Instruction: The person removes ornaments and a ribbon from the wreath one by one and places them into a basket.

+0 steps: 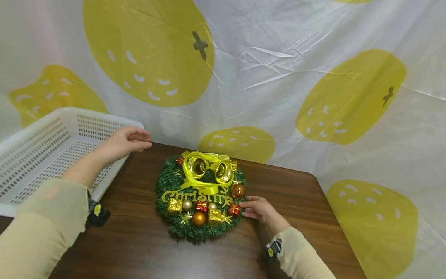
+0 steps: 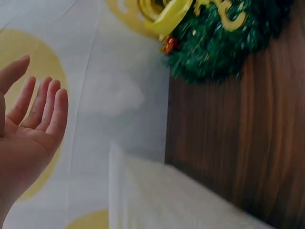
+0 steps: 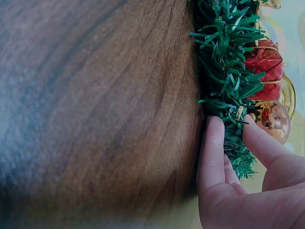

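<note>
A green Christmas wreath [image 1: 198,232] lies on the brown table, decked with gold bells [image 1: 223,172], yellow ribbon, small gift boxes, baubles and gold lettering. At its right edge my right hand [image 1: 259,211] pinches the green tinsel between thumb and fingers, close to a red gift box [image 3: 267,69] and a copper bauble [image 3: 274,121] in the right wrist view. My left hand [image 1: 125,141] is in the air over the right rim of the white basket, palm turned inward and fingers loosely extended. Nothing is in it, as the left wrist view also shows.
The white plastic basket [image 1: 74,130] with slotted walls stands at the left of the table [image 1: 278,186]. Behind the table hangs a pale cloth [image 1: 251,69] printed with yellow fruit. The table's right edge slants away beyond my right arm.
</note>
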A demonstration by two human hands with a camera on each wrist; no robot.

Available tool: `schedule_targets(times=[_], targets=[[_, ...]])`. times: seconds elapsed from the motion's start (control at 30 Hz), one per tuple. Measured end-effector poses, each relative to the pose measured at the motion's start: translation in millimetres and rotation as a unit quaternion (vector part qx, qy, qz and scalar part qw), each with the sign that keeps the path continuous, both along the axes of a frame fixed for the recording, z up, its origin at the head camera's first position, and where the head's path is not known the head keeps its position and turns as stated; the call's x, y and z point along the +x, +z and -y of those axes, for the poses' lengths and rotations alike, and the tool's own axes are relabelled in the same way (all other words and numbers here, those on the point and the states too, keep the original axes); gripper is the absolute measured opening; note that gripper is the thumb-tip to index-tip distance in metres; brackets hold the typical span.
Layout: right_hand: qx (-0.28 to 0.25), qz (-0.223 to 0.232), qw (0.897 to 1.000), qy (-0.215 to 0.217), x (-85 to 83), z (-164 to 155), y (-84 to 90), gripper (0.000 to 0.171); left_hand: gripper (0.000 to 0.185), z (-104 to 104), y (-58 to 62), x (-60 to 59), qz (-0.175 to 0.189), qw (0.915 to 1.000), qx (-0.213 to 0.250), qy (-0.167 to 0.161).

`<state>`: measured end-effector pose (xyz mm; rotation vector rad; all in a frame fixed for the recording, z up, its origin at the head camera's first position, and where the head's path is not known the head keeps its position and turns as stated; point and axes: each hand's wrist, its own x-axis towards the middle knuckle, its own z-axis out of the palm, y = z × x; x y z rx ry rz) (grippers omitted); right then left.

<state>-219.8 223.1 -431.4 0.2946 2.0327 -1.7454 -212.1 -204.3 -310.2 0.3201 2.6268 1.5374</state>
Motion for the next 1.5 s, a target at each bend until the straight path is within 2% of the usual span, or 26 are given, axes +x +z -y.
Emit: schedule_targets(times=[0.3,0.53,1.07,1.33,1.5], targets=[[0.000,0.002,1.000,0.003,0.2,1.7,-0.6,0.058,0.045,-34.4,-22.0,0.3,-0.014,0.9982,0.051,-0.027],[-0.004,0.007,1.000,0.003,0.3,2.5,-0.9,0.060,0.043,-50.4,-36.1,3.5,-0.017,0.9970,0.061,-0.045],[-0.008,0.007,1.000,0.002,-0.6,2.1,-2.3,0.051,0.048,-73.2,-70.9,6.8,0.009,0.9926,0.072,-0.097],[-0.007,0.010,1.000,0.002,-0.6,2.1,-1.8,0.056,0.047,-80.6,-84.8,10.5,0.021,0.9891,0.076,-0.124],[-0.009,0.008,1.000,0.001,-0.1,1.8,-1.6,0.057,0.046,-83.8,-92.5,12.9,0.029,0.9882,0.076,-0.130]])
